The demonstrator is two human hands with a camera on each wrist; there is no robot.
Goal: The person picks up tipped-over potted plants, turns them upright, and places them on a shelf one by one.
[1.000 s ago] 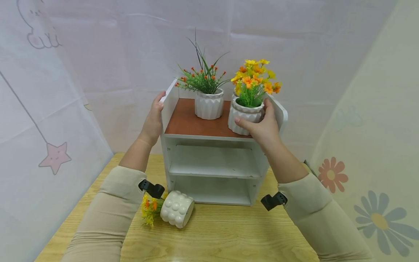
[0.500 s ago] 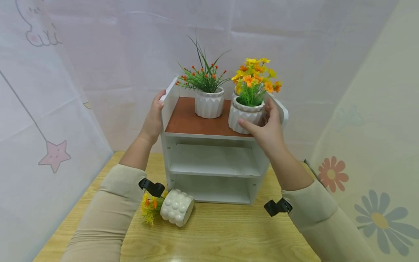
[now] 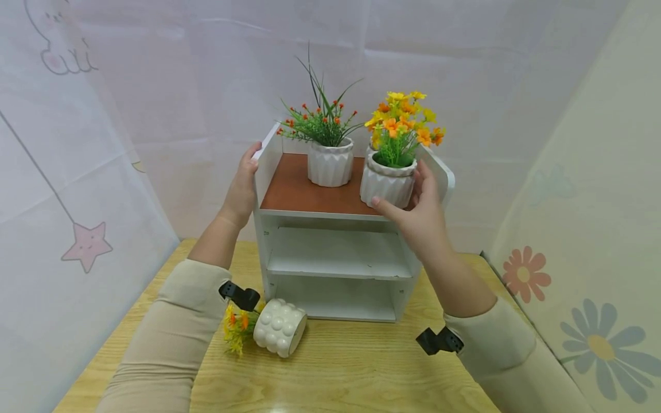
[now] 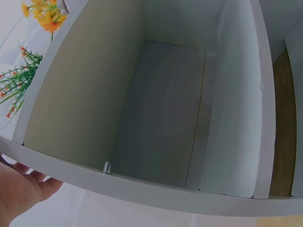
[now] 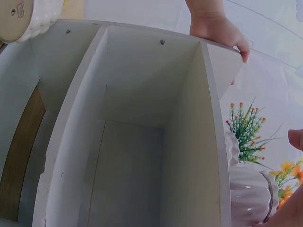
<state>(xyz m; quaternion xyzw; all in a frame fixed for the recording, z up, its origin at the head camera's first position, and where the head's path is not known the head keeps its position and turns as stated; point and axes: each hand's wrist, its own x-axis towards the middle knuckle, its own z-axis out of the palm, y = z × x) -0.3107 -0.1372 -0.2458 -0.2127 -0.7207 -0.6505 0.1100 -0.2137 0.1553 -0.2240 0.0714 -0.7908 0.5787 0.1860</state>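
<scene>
In the head view, my left hand (image 3: 241, 189) grips the left side panel of a small white shelf unit (image 3: 339, 274) with a brown top. The left wrist view shows its fingers (image 4: 35, 182) behind the panel edge. My right hand (image 3: 420, 215) spans a white ribbed flower pot (image 3: 387, 186) at the top's front right, thumb low on the pot's front and fingers at its right side. Yellow and orange flowers (image 3: 400, 123) rise above this pot. Another white pot is mostly hidden behind it. To their left stands a white ribbed pot (image 3: 330, 164) with grass and small red flowers.
A cream bubble-textured pot (image 3: 279, 327) lies on its side before the shelf's lower left, its yellow flowers (image 3: 236, 330) pointing left. The wooden table (image 3: 361, 367) extends in front. Patterned cloth (image 3: 206, 74) hangs behind and at both sides.
My right thumb has slid lower on the front right pot, and the right forearm has dropped slightly. That pot sits a touch further back. My left hand has stayed on the panel.
</scene>
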